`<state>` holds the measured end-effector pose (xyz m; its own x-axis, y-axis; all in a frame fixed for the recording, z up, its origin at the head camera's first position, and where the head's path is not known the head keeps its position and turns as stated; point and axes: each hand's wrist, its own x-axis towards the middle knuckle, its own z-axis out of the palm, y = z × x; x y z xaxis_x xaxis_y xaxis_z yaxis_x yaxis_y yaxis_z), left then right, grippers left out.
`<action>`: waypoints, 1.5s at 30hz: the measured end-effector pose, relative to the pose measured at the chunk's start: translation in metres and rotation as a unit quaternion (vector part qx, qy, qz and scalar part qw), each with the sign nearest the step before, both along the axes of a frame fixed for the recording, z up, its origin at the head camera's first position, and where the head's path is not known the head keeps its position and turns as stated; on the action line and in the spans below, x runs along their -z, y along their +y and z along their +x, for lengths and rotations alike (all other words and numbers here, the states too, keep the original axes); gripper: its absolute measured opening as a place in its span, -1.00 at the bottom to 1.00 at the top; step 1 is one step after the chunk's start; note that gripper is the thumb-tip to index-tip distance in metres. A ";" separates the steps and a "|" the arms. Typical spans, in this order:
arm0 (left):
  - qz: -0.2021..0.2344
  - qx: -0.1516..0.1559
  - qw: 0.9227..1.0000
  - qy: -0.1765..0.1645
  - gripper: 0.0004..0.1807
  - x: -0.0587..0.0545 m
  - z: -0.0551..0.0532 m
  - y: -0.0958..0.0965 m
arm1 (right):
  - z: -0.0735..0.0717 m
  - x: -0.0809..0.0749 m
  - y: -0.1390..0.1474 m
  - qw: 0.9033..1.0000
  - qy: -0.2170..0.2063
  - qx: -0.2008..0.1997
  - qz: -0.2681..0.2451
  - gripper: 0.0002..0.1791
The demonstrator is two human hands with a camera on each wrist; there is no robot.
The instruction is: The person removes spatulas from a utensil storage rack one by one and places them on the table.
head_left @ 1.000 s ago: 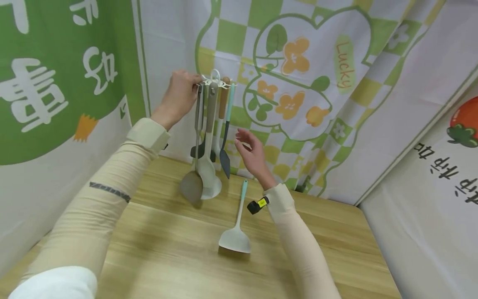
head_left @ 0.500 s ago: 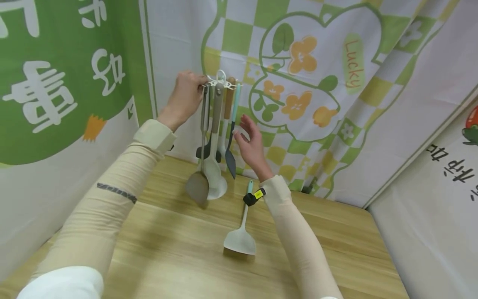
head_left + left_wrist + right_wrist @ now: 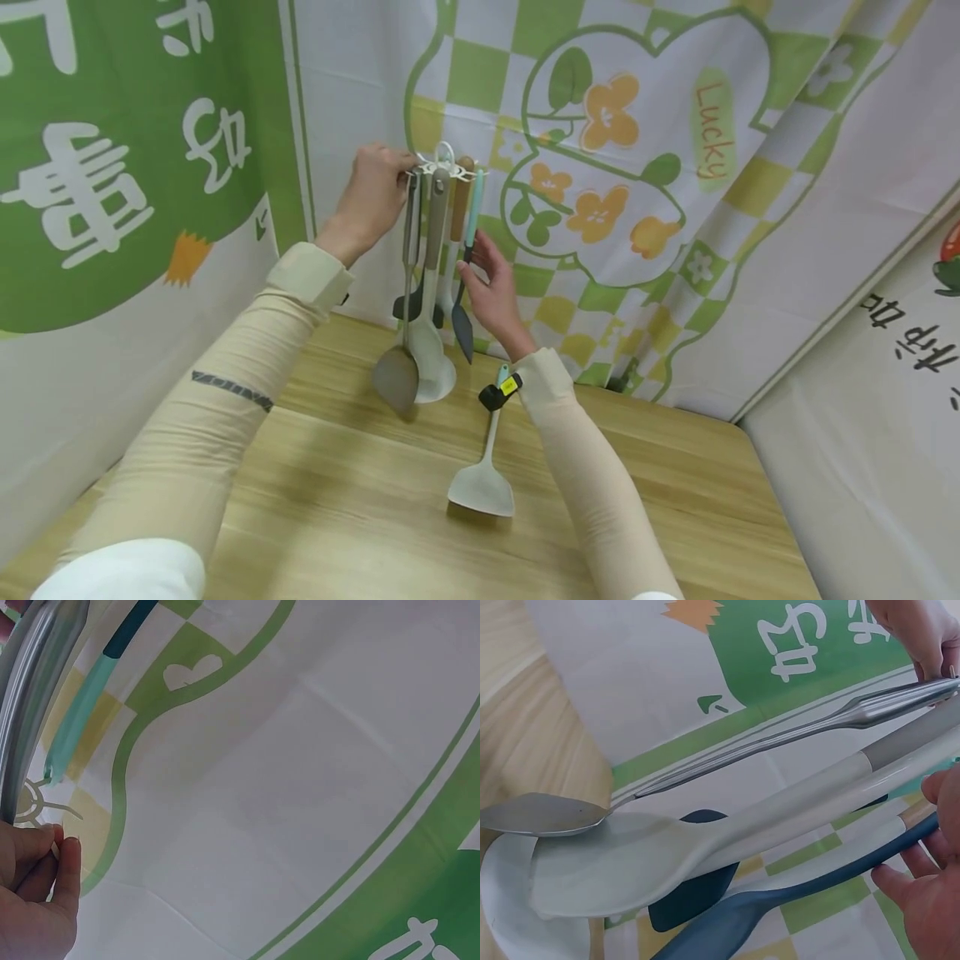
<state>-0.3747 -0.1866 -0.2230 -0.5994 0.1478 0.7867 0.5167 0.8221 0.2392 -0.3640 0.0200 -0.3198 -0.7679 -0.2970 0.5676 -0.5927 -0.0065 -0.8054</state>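
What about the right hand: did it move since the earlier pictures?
Yes. Against the checked curtain in the head view, the right hand has moved left, closer to the hanging mint-handled utensil.

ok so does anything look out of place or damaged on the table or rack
One thing: the pale turner lies by itself on the table, while the other utensils hang from the white rack, so it looks left out. No spill or damage is visible.
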 end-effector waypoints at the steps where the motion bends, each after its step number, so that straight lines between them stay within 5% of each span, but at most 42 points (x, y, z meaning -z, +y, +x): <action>1: -0.001 0.000 1.000 0.001 -0.68 0.000 0.000 0.000 | -0.003 0.002 0.000 1.000 0.007 0.004 0.000 -0.38; 9: 0.000 0.003 1.000 0.007 -0.69 -0.002 0.000 0.000 | -0.026 0.015 -0.006 0.999 0.027 0.011 -0.030 -0.41; 20: -0.006 0.002 1.000 0.002 -0.70 0.001 0.001 0.001 | -0.028 0.011 -0.007 0.997 0.037 0.002 -0.064 -0.43; 28: -0.014 0.006 1.000 0.016 -0.73 -0.001 0.001 0.001 | -0.008 -0.009 -0.002 0.997 0.028 0.006 -0.068 -0.46; 36: -0.010 0.002 1.000 0.017 -0.70 -0.002 0.001 0.001 | -0.029 -0.002 -0.003 0.993 0.025 0.019 -0.110 -0.43; 45: -0.013 -0.002 1.000 0.016 -0.70 -0.001 0.001 0.001 | -0.030 0.001 0.005 0.994 0.028 0.035 -0.103 -0.41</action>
<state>-0.3734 -0.1861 -0.2217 -0.5753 0.1665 0.8008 0.5204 0.8299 0.2013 -0.3938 0.0253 -0.3211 -0.7480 -0.1168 0.6533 -0.6416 -0.1244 -0.7569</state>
